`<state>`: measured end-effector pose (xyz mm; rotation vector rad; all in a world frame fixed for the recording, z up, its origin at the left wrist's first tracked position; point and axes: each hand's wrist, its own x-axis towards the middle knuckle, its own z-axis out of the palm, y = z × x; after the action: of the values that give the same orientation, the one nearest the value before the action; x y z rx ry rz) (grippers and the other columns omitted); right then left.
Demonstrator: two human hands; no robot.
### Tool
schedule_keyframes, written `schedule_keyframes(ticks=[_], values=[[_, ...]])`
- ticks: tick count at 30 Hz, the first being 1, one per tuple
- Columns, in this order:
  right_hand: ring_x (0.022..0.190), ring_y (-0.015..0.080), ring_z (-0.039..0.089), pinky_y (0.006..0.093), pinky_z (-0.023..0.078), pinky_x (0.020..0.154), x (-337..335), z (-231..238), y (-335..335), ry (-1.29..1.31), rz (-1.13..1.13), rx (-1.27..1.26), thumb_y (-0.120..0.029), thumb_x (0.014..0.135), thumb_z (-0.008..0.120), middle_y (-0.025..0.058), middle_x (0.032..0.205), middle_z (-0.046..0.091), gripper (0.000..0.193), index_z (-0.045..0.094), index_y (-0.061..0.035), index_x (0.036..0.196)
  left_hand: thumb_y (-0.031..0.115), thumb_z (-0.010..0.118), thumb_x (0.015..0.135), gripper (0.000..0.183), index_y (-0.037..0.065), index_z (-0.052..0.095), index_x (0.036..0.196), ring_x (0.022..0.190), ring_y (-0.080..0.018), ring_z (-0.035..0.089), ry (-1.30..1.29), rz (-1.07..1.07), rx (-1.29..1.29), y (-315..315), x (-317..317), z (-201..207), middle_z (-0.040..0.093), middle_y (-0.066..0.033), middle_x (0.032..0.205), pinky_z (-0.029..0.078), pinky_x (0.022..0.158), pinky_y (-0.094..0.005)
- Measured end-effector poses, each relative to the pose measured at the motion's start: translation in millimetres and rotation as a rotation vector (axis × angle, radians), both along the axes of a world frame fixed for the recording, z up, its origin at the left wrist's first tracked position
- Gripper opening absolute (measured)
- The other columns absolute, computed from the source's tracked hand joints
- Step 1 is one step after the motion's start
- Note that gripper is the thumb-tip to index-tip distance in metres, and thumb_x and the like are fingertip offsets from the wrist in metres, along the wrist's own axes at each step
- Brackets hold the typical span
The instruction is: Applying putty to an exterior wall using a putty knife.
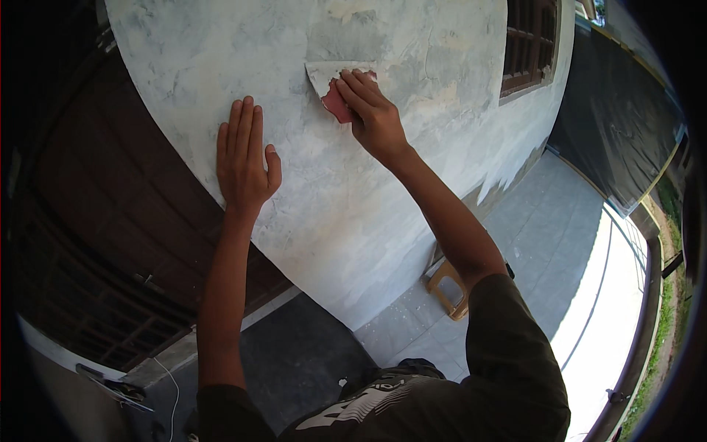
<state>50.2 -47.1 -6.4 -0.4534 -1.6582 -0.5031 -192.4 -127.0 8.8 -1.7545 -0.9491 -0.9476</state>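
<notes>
Right hand (372, 114) is pressing flat against the grey plastered wall (412, 44), fingers extended and lying close together over a sheet of sandpaper (335, 88). The sheet is showing a pale grey face at its upper left and a reddish face where it is folding under the fingers. The fingers are pinning it to the wall rather than curling around it.

Left hand (244, 155) is resting open on the same wall, to the left of the right hand and slightly lower, palm flat, fingers straight and together, thumb out to the right. It is holding nothing. The two hands are sitting near each other but apart.

The wall's plaster is looking patchy and mottled, with a lighter band running down its right side. A dark brown wooden door (96, 243) is standing left of the wall. A barred brown window (530, 44) is sitting far right in the wall. Below, a small wooden stool (449, 287) is standing on the grey tiled floor (545, 221), just beside the wall's base.
</notes>
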Motion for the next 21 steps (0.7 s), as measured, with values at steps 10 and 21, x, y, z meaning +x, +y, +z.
schedule_keyframes(ticks=[10,21], values=[[0.117,0.0342,0.065,0.041,0.052,0.1,17.7,-199.3,-68.9,-0.22,0.404,-0.919,0.01,0.082,0.062,0.019,0.126,0.067,0.046,0.066,-0.0027,0.126,0.013,0.046,0.086,0.059,-0.003,0.051,0.142,0.147,-0.0288,0.038,0.003,0.078,0.01,3.7,-0.1,-5.2,0.045,-0.0145,0.155,0.029,0.118,-0.0475],[0.139,0.0427,0.043,0.0545,0.039,0.111,-23.5,-15.5,-2.0,0.002,0.003,-0.07,0.011,0.079,0.058,0.0214,0.148,0.047,0.06,0.054,0.001,0.138,0.014,0.042,0.088,0.058,-0.004,0.05,0.142,0.147,-0.0296,0.038,0.002,0.095,0.027,5.6,3.6,-5.7,0.045,-0.0147,0.155,0.029,0.118,-0.0476]])
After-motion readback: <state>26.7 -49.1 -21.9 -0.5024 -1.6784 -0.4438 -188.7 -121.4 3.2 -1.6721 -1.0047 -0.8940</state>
